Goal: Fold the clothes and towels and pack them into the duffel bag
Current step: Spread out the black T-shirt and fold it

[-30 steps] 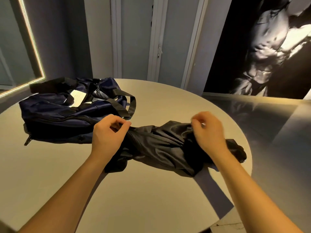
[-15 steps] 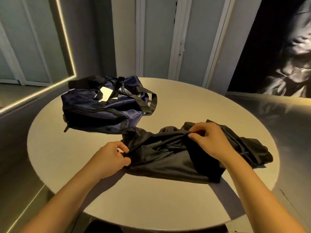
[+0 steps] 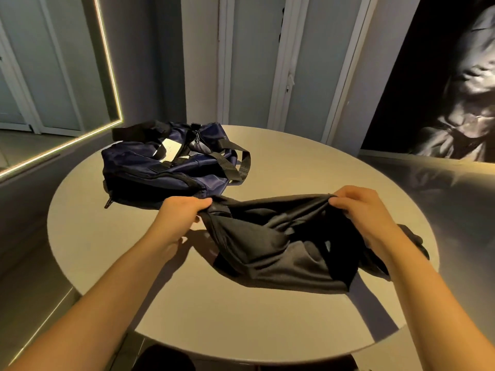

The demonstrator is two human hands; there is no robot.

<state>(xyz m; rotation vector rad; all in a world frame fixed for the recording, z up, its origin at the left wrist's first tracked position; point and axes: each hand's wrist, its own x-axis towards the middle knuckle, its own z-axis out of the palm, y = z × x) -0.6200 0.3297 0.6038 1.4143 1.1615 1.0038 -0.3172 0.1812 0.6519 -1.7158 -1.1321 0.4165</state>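
Note:
A dark grey garment (image 3: 281, 247) lies crumpled on the round table, its upper edge lifted and stretched between my hands. My left hand (image 3: 179, 215) pinches its left end, close to the bag. My right hand (image 3: 359, 210) grips its right end, with the rest of the cloth sagging below onto the tabletop. A navy duffel bag (image 3: 166, 170) with black straps and a white tag lies at the back left of the table, its top partly open.
The round beige table (image 3: 241, 317) holds only the bag and the garment. A lit mirror frame (image 3: 107, 62) leans on the left wall. Pale doors stand behind, and a dark wall picture (image 3: 455, 89) hangs at the right.
Both hands have moved apart and lifted the garment's edge, stretching it between them. The view has pulled back and now shows more of the table.

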